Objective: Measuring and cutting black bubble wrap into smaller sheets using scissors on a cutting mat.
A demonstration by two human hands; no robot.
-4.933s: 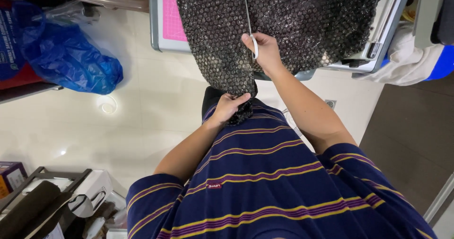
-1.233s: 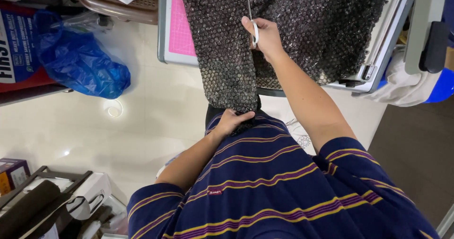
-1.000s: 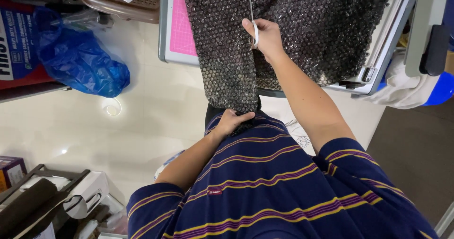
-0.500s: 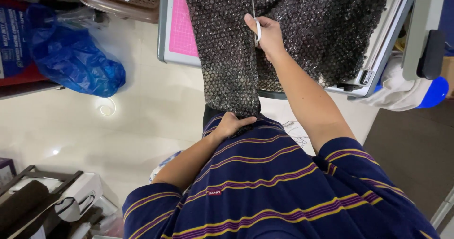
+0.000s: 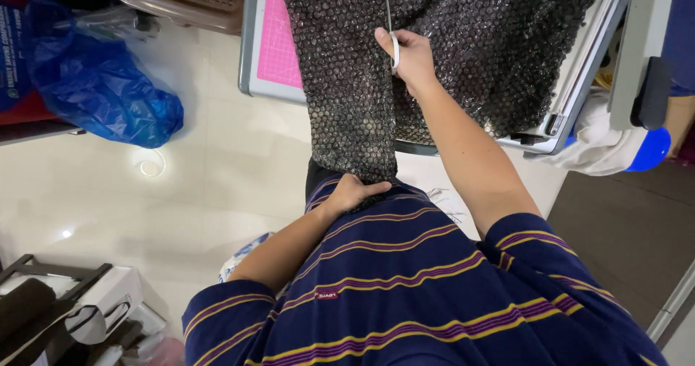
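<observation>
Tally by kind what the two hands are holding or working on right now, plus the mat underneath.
Bubble wrap sheet: 1, lower end gripped by the left hand
Scissors: 1, held in the right hand
Pink cutting mat: 1
Total: 3

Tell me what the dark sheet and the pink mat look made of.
Dark sheet: likely plastic bubble wrap, glossy, with rows of small round bubbles catching light. Pink mat: probably a matte vinyl or rubber cutting mat with faint grid lines; can't confirm.
</observation>
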